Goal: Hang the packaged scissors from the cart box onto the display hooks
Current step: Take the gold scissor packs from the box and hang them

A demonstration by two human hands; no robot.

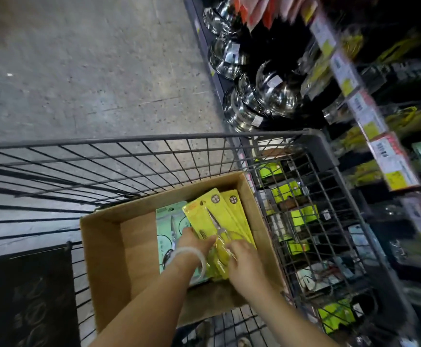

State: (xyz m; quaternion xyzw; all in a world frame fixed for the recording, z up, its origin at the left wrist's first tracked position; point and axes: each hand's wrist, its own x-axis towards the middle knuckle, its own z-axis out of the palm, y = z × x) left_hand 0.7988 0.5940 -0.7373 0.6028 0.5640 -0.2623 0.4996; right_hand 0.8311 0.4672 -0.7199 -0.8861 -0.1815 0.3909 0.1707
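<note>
Head view, looking down into a wire shopping cart (134, 156) standing on a speckled concrete floor (92, 71) beside a store shelf. An open cardboard box (109, 261) sits in the cart against its right wire wall. Inside the box lies a fanned stack of yellow scissors packages (232, 216), their hang-hole ends pointing away from the person; the topmost yellow package (204, 219) shows a pair of scissors under clear plastic. To the left of the stack, partly covered by it, lies a pale green scissors package (165, 229).

Both hands reach into the box. The left hand (193, 242), with a white band (192, 254) at the wrist, rests on the lower left edge of the topmost yellow package, its fingers curled over that edge. The right hand (243, 261) lies on the handle end of the same stack; whether its fingers are clamped on a package or merely pressing cannot be told, as motion blur hides them.

On the shelf at right stand stacked steel bowls (262, 96), price labels (384, 151) along the shelf edge, and blurred yellow hanging goods (402, 121).
</note>
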